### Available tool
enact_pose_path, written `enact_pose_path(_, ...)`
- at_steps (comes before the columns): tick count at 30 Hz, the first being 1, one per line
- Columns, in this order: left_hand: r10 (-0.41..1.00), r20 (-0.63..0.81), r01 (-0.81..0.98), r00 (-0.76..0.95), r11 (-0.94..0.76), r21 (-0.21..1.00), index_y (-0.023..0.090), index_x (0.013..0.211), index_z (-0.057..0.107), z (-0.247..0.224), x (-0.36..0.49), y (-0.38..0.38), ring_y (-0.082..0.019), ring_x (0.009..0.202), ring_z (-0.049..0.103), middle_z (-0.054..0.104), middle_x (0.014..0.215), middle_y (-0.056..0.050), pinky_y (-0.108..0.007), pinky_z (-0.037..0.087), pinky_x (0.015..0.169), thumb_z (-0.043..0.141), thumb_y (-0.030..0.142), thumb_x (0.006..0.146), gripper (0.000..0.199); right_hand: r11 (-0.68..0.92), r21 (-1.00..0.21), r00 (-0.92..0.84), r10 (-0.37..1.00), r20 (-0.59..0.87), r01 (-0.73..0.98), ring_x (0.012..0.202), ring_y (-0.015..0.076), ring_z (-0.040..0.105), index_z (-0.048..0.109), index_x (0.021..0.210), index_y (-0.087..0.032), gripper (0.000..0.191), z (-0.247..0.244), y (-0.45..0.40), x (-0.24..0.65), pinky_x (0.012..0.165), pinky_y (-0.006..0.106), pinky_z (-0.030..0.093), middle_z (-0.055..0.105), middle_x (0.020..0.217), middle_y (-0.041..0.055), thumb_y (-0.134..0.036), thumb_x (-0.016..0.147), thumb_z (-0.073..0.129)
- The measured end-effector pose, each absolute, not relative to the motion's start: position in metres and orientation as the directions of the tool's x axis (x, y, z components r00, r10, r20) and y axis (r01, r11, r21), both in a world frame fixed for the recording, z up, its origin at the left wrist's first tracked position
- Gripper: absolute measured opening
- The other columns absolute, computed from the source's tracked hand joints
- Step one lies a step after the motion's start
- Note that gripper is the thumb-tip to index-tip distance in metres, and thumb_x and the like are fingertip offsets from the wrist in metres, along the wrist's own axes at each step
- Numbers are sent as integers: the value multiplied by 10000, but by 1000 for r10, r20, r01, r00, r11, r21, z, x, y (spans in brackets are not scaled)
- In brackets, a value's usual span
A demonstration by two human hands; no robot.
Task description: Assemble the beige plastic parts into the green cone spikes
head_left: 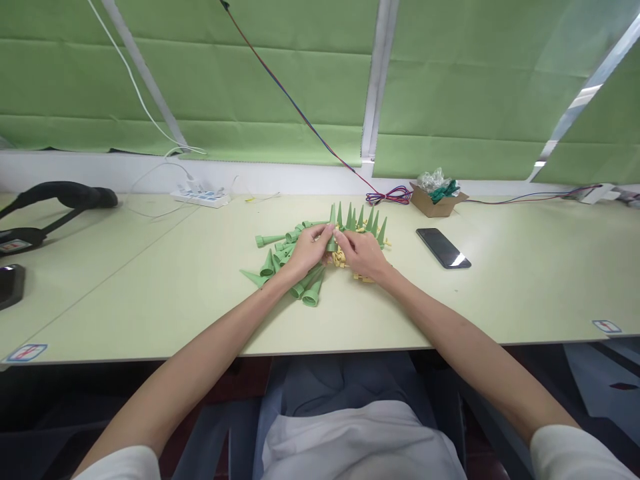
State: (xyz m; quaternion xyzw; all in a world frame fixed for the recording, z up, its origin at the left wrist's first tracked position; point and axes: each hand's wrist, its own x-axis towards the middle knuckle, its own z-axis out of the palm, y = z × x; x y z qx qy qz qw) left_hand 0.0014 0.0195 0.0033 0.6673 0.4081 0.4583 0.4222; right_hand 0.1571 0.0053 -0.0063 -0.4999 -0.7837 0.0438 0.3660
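Note:
My left hand (310,248) and my right hand (364,252) meet over the table, both with their fingers closed on one upright green cone (333,233). Loose green cones (311,297) lie in a pile to the left of and below my left hand. Behind my right hand, several green cones (375,223) stand upright in a row. Small yellow pieces (340,259) lie between and beneath my hands, partly hidden by them.
A black phone (443,248) lies to the right. Farther back are a cardboard box (434,202) with plastic and green material, a coiled cable (390,195) and a white power strip (201,195). A black headset-like object (60,193) is at the left.

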Motion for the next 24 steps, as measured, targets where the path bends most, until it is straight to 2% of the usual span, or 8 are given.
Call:
enact_pose_path(4, 930, 311, 320, 197, -361, 876, 189, 736, 557, 4, 0, 17, -124, 399, 491, 482, 513, 39, -255, 352, 403, 527, 576, 916, 427, 499, -483, -186, 808, 559, 720, 557, 152, 492, 520, 676, -206, 509, -3, 10, 165, 608, 309, 302, 556, 598, 20, -409, 1069, 268)
enact_pose_path(7, 884, 416, 503, 213, -464, 729, 183, 702, 583, 4, 1, 14, -136, 523, 551, 601, 604, 7, -270, 414, 537, 546, 469, 914, 358, 481, -501, -146, 810, 569, 720, 543, 154, 472, 470, 641, -212, 516, -2, 13, 171, 608, 318, 304, 537, 586, 21, -410, 1070, 260)
enact_pose_path(9, 864, 433, 583, 259, -497, 643, 184, 761, 624, 4, 2, 12, -149, 599, 587, 654, 657, 0, -276, 432, 610, 577, 391, 885, 246, 471, -500, -130, 809, 573, 727, 542, 155, 469, 448, 635, -215, 509, -1, 14, 174, 608, 319, 305, 530, 586, 22, -405, 1070, 264)
enact_pose_path(11, 864, 401, 624, 306, -500, 600, 192, 866, 636, 3, 3, 10, -151, 587, 589, 646, 616, 21, -278, 428, 626, 598, 340, 854, 154, 464, -490, -124, 807, 578, 738, 542, 156, 467, 438, 638, -217, 500, -1, 16, 176, 604, 318, 301, 527, 588, 22, -403, 1069, 269)
enact_pose_path(14, 863, 349, 653, 364, -504, 565, 206, 960, 607, 1, 2, 10, -154, 561, 587, 623, 567, 48, -277, 411, 611, 595, 288, 824, 159, 453, -475, -118, 806, 581, 755, 528, 152, 443, 401, 631, -220, 485, 0, 17, 176, 589, 317, 276, 503, 574, 15, -402, 1066, 288)
enact_pose_path(18, 858, 299, 698, 418, -514, 498, 220, 930, 594, -1, 1, 10, -174, 608, 602, 631, 589, 38, -282, 379, 586, 568, 231, 789, 144, 444, -474, -113, 809, 577, 760, 511, 142, 399, 332, 623, -223, 468, -1, 18, 176, 580, 310, 246, 440, 550, -4, -401, 1056, 322)
enact_pose_path(24, 855, 231, 777, 465, -519, 357, 218, 863, 605, -2, 1, 10, -206, 662, 600, 649, 654, -8, -301, 337, 553, 538, 207, 779, 108, 462, -457, -130, 798, 589, 760, 508, 137, 385, 327, 622, -220, 451, -2, 18, 175, 582, 309, 253, 449, 554, -4, -384, 1041, 360)
